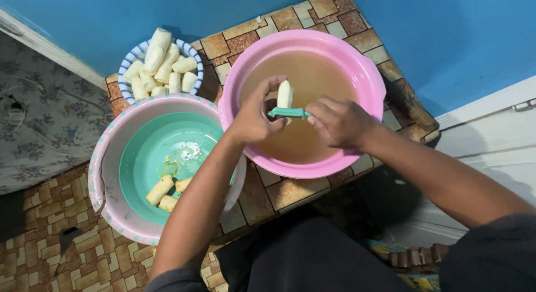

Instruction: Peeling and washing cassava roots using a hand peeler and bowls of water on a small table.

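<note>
My left hand (254, 118) holds a pale peeled root piece (285, 94) upright over a pink basin (368, 74) of cloudy brown water. My right hand (338, 121) grips a teal-handled peeler or small knife (288, 112), its handle pressed across the piece's lower end. Both hands meet above the middle of the basin.
A teal basin (109, 158) with a pale patterned, cracked rim sits at the left and holds three yellowish pieces (167, 192) in a little water. A blue-striped bowl (129, 63) behind it is heaped with white peeled pieces. Brick-patterned floor, blue wall and a white door frame surround them.
</note>
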